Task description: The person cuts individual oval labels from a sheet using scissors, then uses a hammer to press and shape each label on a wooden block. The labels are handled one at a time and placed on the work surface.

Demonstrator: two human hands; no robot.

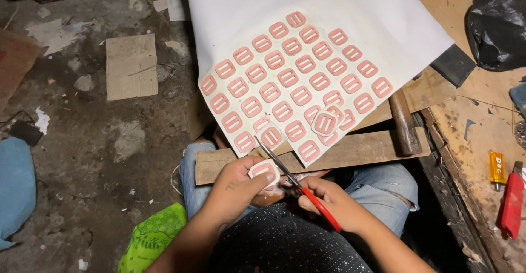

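Scissors with red handles and thin steel blades [296, 182] are gripped in the right hand [329, 202], blades parted and angled up-left, just beside the small pink-and-white buckle-shaped cutout [264, 171] pinched in the left hand [238, 188]. Risk, as I judge it: the left fingertips [272, 181] sit close to the blade line, so a slip could nick them or cut into the pink frame. The large white sheet of pink buckle shapes [307, 65] drapes over a rough wooden board [361, 150] on the lap; loose cutouts [324, 123] lying on it could slide off to the dirty floor [82, 158]. A wooden-handled tool [404, 122] lies on the board at right, near the sheet's edge. Yellow lighter [497, 168] and red tool [512, 204] sit well apart on the workbench [482, 125].
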